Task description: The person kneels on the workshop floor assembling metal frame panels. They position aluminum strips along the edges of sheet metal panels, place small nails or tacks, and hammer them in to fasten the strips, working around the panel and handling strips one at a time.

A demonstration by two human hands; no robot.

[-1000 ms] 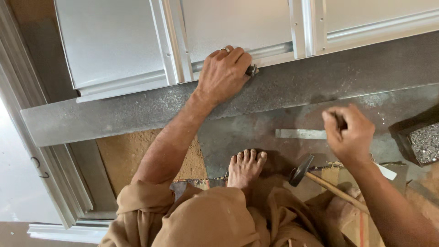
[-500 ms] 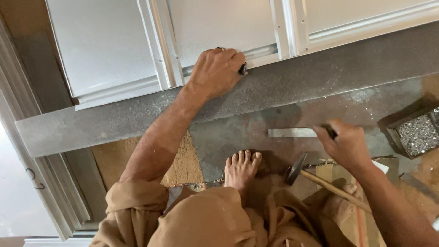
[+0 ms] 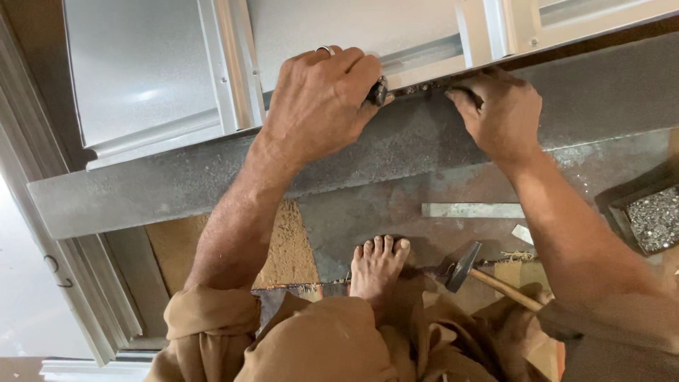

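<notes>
- We're looking down at a long grey metal beam (image 3: pixel 177 187) running across the view, with a silvery aluminium panel frame (image 3: pixel 233 78) sitting along its far edge.
- Down on the floor nearer us, a hammer (image 3: pixel 463 265) is lying with its wooden handle pointing toward the right, just beside our bare foot (image 3: pixel 378 265).
- A flat metal strip (image 3: pixel 472 210) is lying on the floor beyond the hammer, and a dark tray of small shiny bits (image 3: pixel 654 219) is sitting at the right edge.
- A patch of brown board (image 3: pixel 286 244) is showing under our left forearm, which is crossing over the beam and hiding part of it.
- The small dark tool (image 3: pixel 378 90) is sitting right at the lower edge of the frame, poking out between the fingertips of our left hand (image 3: pixel 322 99).
- The left hand is curling closed around that tool, fingers clenched tight, with a ring on one finger.
- Our right hand (image 3: pixel 498 113) is pressing just beside it on the same edge, fingertips bent and pinching at something dark; we can't tell what it is or whether anything is really gripped.
</notes>
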